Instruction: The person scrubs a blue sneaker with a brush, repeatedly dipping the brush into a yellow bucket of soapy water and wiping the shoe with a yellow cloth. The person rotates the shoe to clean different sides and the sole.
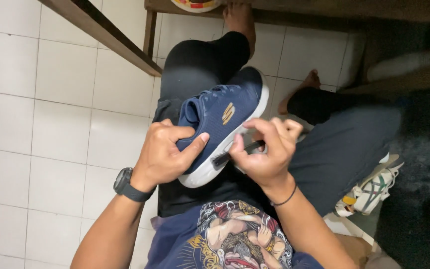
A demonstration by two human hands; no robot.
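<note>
The left hand (162, 152) grips the navy shoe (222, 124) by its heel, resting it on the lap. The right hand (267, 149) has its fingers closed around a dark brush (237, 153) at the white sole. With only a heel grip, a hard stroke may twist the shoe loose onto the floor (55, 99).

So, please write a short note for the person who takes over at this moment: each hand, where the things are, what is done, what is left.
Left hand: grips the heel end of the navy shoe, thumb on its side, shoe resting on the lap.
Right hand: fingers pinch a small dark brush-like tool, its tip at the white sole.
Another light shoe lies on the floor at the right.
Done: cannot tell how much of the sole is worked.
Left: probably the rest of the sole edge.
</note>
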